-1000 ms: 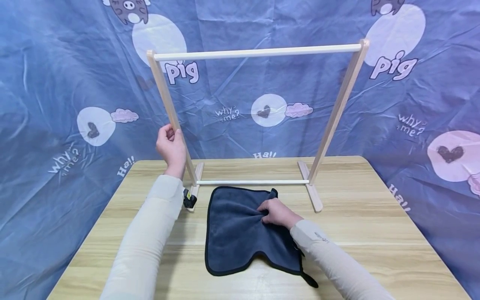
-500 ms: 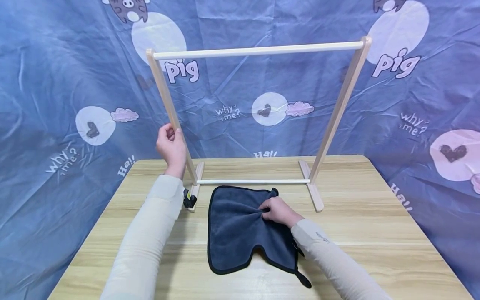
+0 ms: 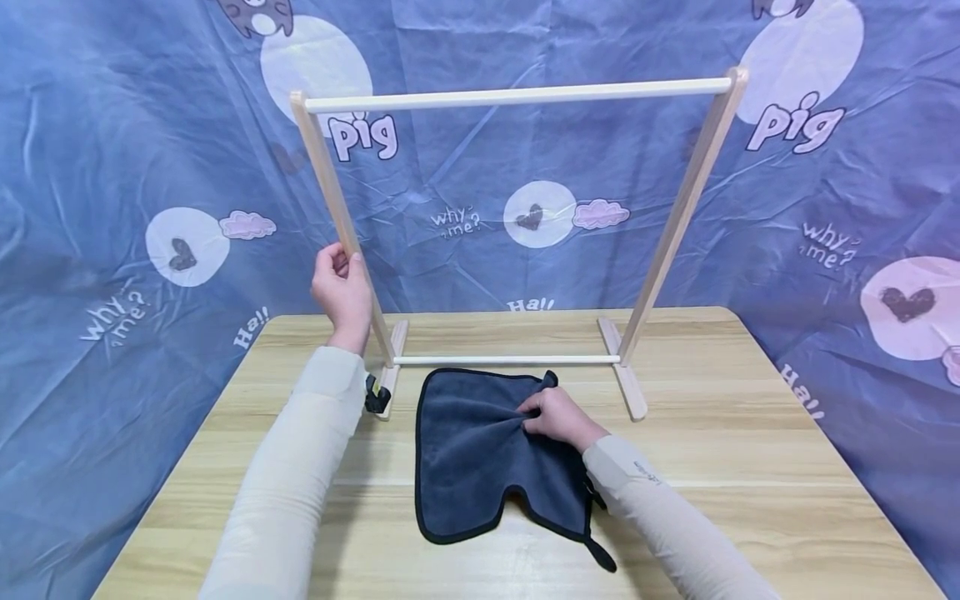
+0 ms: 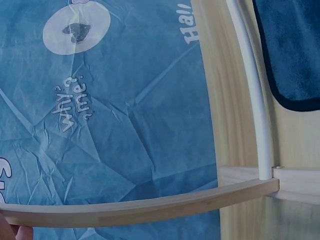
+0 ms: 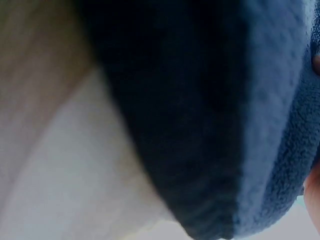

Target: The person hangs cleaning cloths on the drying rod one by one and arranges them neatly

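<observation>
A dark grey towel (image 3: 465, 467) with black edging lies on the table before a wooden rack. Thumb and fingers of my right hand (image 3: 561, 417) pinch its upper right part, drawing folds toward the grip. Its front edge arches up in a notch, and a black hanging loop (image 3: 602, 555) sticks out at the near right corner. My left hand (image 3: 342, 287) grips the rack's left post (image 3: 324, 171) about halfway up. In the left wrist view, fingers (image 4: 15, 233) show under that post. The towel (image 5: 270, 125) fills much of the right wrist view, close and blurred.
The rack has a white top bar (image 3: 517, 96), a lower bar (image 3: 506, 360), a right post (image 3: 682, 208) and flat feet (image 3: 632, 392). A black wrist device (image 3: 377, 394) is by the left cuff. Blue printed fabric (image 3: 450, 167) hangs behind the wooden table (image 3: 720, 400).
The towel's near right corner and loop have shifted slightly left, and the notch in its front edge has narrowed. Both hands keep their holds, nearly in place.
</observation>
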Demonstrator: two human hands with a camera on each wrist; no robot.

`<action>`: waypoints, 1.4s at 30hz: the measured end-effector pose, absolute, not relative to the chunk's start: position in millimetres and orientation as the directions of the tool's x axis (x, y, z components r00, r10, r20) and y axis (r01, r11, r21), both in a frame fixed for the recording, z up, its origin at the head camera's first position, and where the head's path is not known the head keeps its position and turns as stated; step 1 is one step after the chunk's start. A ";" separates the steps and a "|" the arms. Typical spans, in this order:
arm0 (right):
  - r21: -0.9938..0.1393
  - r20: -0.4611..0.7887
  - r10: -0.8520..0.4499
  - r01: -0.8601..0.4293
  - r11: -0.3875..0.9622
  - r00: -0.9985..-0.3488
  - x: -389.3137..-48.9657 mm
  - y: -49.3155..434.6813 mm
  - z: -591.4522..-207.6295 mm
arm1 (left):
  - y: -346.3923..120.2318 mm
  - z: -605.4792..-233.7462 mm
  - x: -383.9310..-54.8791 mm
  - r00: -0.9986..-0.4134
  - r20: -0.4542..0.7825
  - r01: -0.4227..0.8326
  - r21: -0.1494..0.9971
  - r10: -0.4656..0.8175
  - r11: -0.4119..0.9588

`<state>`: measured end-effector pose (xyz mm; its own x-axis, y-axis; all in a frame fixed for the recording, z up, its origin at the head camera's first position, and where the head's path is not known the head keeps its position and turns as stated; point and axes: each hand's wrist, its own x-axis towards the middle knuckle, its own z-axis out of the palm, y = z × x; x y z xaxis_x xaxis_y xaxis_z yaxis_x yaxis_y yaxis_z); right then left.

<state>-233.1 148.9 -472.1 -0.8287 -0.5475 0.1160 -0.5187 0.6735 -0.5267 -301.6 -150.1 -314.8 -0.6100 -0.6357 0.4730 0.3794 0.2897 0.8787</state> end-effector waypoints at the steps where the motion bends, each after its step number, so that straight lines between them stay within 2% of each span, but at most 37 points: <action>1: -0.529 0.123 -0.545 -0.519 0.671 -0.830 -232.8 148.8 -471.7 | -150.2 -314.9 -301.5 -0.610 0.476 0.380 0.877 -0.633 0.294; 12: -0.482 0.264 -0.562 -0.612 0.627 -0.784 -232.1 147.0 -466.1 | -151.7 -317.2 -301.1 -0.617 0.487 0.361 0.873 -0.618 0.328; 25: -0.445 0.284 -0.552 -0.618 0.648 -0.784 -234.6 144.1 -448.9 | -152.7 -316.9 -303.3 -0.615 0.508 0.349 0.861 -0.603 0.370; 42: -0.377 0.399 -0.564 -0.690 0.618 -0.723 -234.2 140.5 -429.4 | -153.2 -319.0 -302.1 -0.602 0.538 0.346 0.842 -0.590 0.415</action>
